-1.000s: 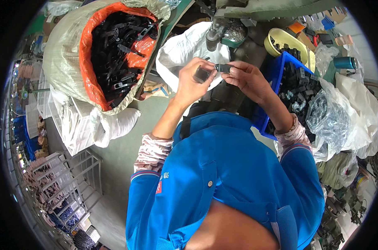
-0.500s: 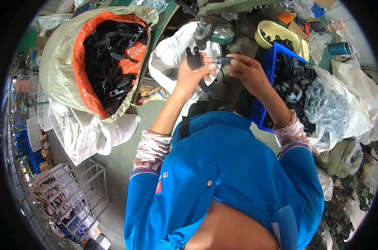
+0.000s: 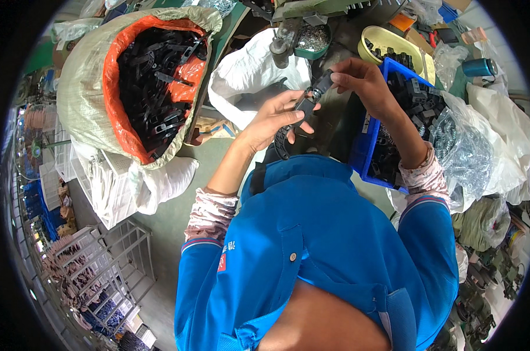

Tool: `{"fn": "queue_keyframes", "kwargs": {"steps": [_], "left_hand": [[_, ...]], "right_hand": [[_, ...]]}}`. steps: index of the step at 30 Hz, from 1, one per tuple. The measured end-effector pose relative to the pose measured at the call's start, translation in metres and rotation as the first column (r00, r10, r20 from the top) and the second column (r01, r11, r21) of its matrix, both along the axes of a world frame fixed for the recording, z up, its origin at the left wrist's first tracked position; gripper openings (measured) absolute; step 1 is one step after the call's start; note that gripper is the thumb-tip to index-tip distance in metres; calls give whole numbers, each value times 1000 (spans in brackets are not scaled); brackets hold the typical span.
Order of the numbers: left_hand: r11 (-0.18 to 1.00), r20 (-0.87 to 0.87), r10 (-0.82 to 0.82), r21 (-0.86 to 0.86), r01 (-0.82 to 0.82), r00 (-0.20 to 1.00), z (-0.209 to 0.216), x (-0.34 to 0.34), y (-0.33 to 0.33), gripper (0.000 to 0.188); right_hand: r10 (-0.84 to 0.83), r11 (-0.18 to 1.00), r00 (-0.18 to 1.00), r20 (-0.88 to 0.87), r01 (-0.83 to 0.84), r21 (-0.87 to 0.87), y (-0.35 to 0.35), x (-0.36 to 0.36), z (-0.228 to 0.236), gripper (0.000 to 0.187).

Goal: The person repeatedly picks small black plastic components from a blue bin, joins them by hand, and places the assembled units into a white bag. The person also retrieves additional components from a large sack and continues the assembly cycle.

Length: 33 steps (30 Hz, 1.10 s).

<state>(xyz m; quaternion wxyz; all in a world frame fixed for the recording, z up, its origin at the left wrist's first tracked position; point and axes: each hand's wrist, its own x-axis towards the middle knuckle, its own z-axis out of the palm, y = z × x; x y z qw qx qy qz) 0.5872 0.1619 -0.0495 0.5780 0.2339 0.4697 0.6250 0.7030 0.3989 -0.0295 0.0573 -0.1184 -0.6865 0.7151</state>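
Over the gap between the white sack and the blue bin, my left hand (image 3: 270, 121) grips a black plastic lever-like part (image 3: 306, 106) with a curved, ribbed tail that hangs below the fingers. My right hand (image 3: 365, 83) pinches a small black block (image 3: 324, 81) at the upper end of that part. Between block and lever shows a small shiny piece (image 3: 315, 93), which looks like a coil spring. The block and lever line up on a slant, rising to the right. Whether they are locked together I cannot tell.
On the left stands a big woven sack (image 3: 80, 88) of black parts. Ahead are a white sack (image 3: 232, 76), a machine head (image 3: 281, 47) and a green tray (image 3: 313, 51). To the right are a blue bin (image 3: 364, 149), a yellow tub (image 3: 377, 36) and a clear bag of springs (image 3: 461, 149).
Both hands have moved away from the machine head, the left one down and nearer to me. The held lever and block have turned from roughly level to slanting up to the right.
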Motion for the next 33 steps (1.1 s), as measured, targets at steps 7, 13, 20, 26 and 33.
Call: {"fn": "queue_keyframes", "kwargs": {"steps": [7, 13, 20, 26, 33], "left_hand": [[1000, 0, 0, 13, 0, 1000, 0, 5, 5, 49], [1000, -22, 3, 15, -3, 1000, -2, 6, 12, 44], [962, -435, 249, 7, -274, 865, -10, 20, 35, 34], [952, -700, 224, 8, -306, 679, -13, 15, 43, 12], [931, -561, 322, 41, -363, 763, -21, 9, 43, 18]], "right_hand": [[77, 995, 997, 11, -77, 66, -3, -3, -5, 27], [66, 998, 997, 40, -66, 1, -6, 2, -14, 21], [19, 985, 1000, 5, -18, -170, -18, 17, -29, 21], [100, 984, 995, -11, -101, -146, 7, 19, -31, 21], [-356, 660, 905, 231, 69, 748, 235, -36, -101, 28]]}}
